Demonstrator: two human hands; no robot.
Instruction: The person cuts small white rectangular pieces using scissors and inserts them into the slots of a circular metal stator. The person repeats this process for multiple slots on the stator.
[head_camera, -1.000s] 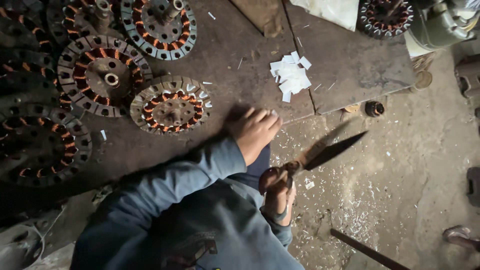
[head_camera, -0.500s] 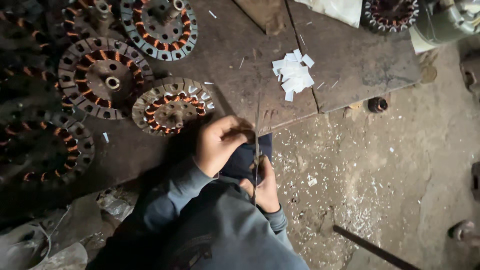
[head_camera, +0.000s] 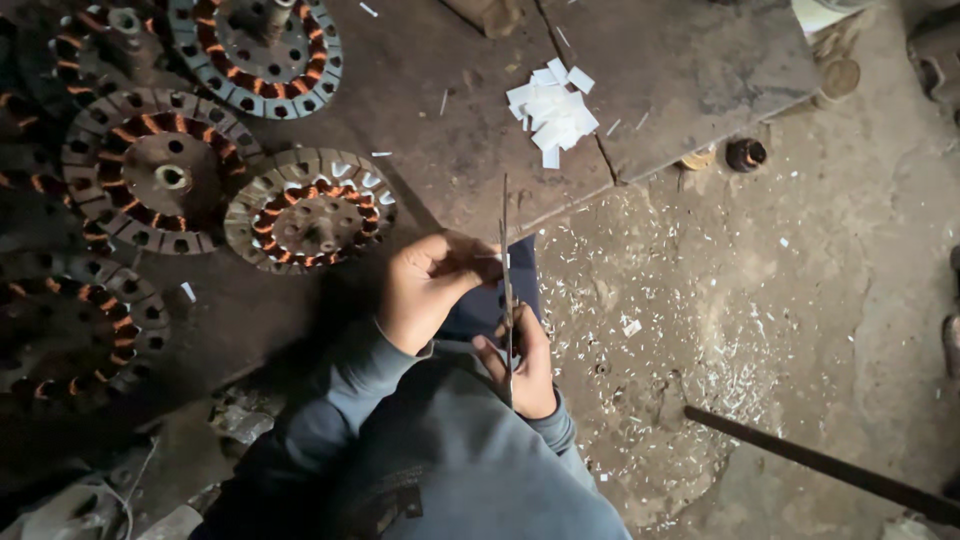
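Both hands have closed in: left hand (head_camera: 425, 290) pinches a paper strip, right hand (head_camera: 527, 365) grips upright scissors (head_camera: 506, 280), cutting; next snip needs steady feed.

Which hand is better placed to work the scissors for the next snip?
Likely the right hand: it grips the handles of the scissors, blades pointing up. The left hand is pinching something small and pale beside the blades, feeding rather than cutting.

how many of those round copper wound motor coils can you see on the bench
5: top centre, middle left, one beside the left hand, lower left, and a dark one at the top-left corner. More may be hidden in shadow.
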